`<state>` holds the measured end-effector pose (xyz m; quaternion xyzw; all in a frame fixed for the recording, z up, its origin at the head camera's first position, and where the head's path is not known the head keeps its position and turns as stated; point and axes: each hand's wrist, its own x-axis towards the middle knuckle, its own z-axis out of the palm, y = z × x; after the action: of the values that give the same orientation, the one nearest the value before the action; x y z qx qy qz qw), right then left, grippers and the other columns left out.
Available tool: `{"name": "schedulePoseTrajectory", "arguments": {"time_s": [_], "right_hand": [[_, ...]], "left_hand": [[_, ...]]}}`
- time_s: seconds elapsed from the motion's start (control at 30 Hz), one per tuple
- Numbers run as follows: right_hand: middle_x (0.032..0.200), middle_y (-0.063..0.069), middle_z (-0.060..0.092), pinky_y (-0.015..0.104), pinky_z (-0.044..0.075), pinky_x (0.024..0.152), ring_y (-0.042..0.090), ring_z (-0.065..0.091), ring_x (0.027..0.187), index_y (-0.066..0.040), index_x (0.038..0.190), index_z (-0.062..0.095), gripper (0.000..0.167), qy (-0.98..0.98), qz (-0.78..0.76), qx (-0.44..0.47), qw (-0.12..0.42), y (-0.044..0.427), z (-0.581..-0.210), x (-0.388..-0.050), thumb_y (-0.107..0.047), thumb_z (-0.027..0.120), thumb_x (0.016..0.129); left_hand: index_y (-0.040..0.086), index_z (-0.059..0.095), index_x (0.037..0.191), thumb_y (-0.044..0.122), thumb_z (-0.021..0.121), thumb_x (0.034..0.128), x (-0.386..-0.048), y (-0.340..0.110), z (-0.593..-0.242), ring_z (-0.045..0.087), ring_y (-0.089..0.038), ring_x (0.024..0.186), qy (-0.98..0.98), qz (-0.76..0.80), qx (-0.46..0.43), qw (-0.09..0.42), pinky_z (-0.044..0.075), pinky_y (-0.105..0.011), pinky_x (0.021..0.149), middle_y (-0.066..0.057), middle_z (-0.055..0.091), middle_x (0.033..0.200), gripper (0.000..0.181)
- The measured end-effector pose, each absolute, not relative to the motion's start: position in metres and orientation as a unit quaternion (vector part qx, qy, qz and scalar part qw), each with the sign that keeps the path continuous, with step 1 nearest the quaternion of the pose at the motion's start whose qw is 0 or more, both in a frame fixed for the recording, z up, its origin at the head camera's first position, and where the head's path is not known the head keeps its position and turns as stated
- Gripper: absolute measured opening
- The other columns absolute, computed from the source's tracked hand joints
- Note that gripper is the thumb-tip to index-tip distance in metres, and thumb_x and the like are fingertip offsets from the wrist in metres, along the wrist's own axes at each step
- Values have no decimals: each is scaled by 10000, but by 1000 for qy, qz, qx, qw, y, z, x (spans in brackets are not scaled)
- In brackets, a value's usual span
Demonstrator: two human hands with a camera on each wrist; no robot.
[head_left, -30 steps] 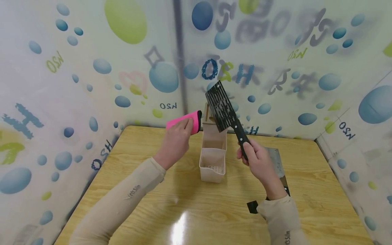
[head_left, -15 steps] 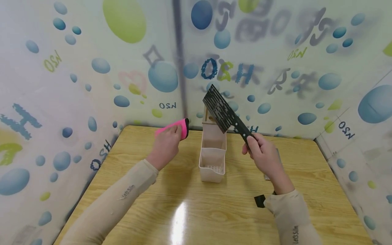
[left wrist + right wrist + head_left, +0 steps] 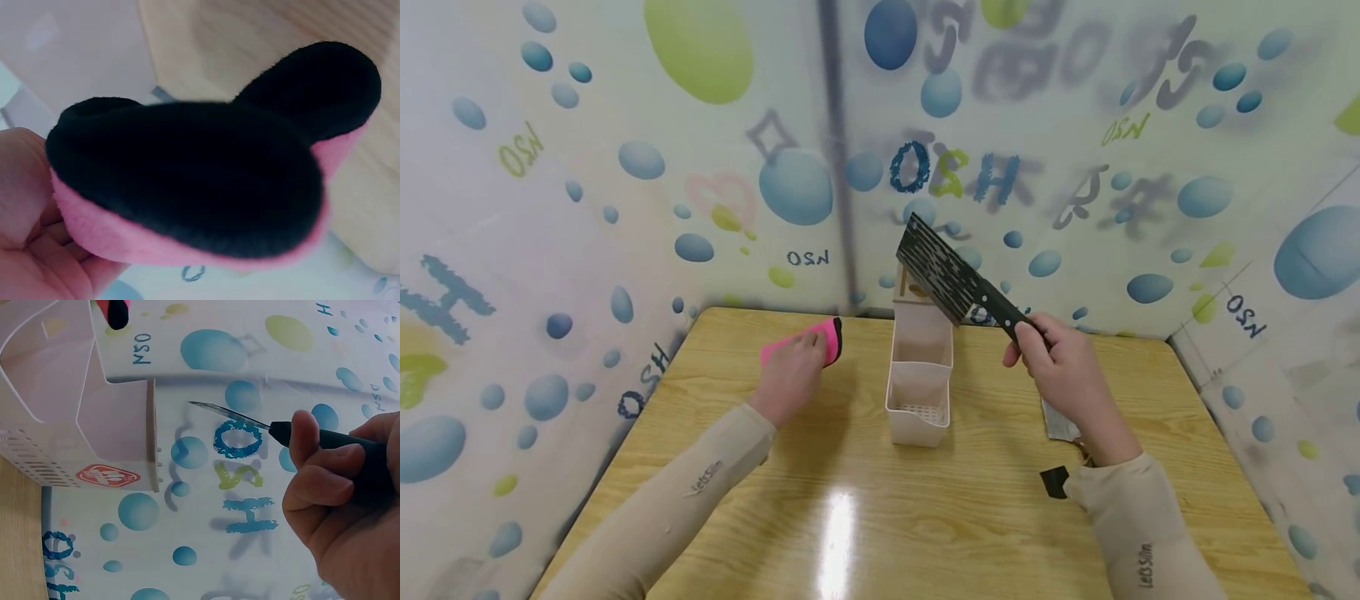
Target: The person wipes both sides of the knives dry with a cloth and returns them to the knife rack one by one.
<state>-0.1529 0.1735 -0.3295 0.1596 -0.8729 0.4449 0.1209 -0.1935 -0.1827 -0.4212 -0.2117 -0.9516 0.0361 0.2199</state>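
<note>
Right hand (image 3: 1067,375) grips a dark cleaver (image 3: 946,279) by its black, riveted handle, the fingers curled round it and the thumb lying along it. The cleaver is in the air, its streaked blade reaching up and to the left, well beyond the fingers. In the head view the blade overlaps the back of a cream stepped holder (image 3: 917,429); the right wrist view shows it almost edge-on, with a gap between its tip and the holder.

Left hand (image 3: 790,379) holds a pink cloth (image 3: 187,175) with black trim, its fingers bent over the near part, so the cloth juts out past the knuckles. That hand is to the left of the holder, apart from it.

The holder stands on the wooden desk (image 3: 925,533) between the two hands, its bins stepping down toward the person and its side bearing a red emblem (image 3: 107,475). A grey blade (image 3: 1060,422) lies on the desk by the right wrist, partly hidden by the arm. A small black piece (image 3: 1055,482) shows beside the right cuff.
</note>
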Motion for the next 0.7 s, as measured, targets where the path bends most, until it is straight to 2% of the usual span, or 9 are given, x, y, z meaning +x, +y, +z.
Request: {"name": "schedulePoseTrajectory", "arguments": {"time_s": [0.23,0.47,0.7], "right_hand": [[730,34,662,278,363,455,139,416,486,-49,909,619,325,-877,434,157,134,175,-325,-152,-222,436,1114],[711,19,659,295,347,465,139,379,447,-58,927,639,330,-888,410,148,146,177,-317,-156,-236,429,1109],[697,21,656,305,346,465,145,362,434,-60,939,656,310,-892,391,161,160,177,-305,-161,-230,454,1102]], "left_hand": [[-58,625,881,-113,626,872,-193,-185,-438,684,-266,693,-961,59,-190,191,580,-346,494,-135,645,755,56],[-86,637,930,-101,642,873,-194,-184,-452,698,-290,680,-969,49,-182,158,605,-373,541,-163,661,783,60],[-59,643,888,-93,622,886,-198,-180,-460,695,-294,684,-981,16,-169,96,610,-394,556,-178,670,807,40]]}}
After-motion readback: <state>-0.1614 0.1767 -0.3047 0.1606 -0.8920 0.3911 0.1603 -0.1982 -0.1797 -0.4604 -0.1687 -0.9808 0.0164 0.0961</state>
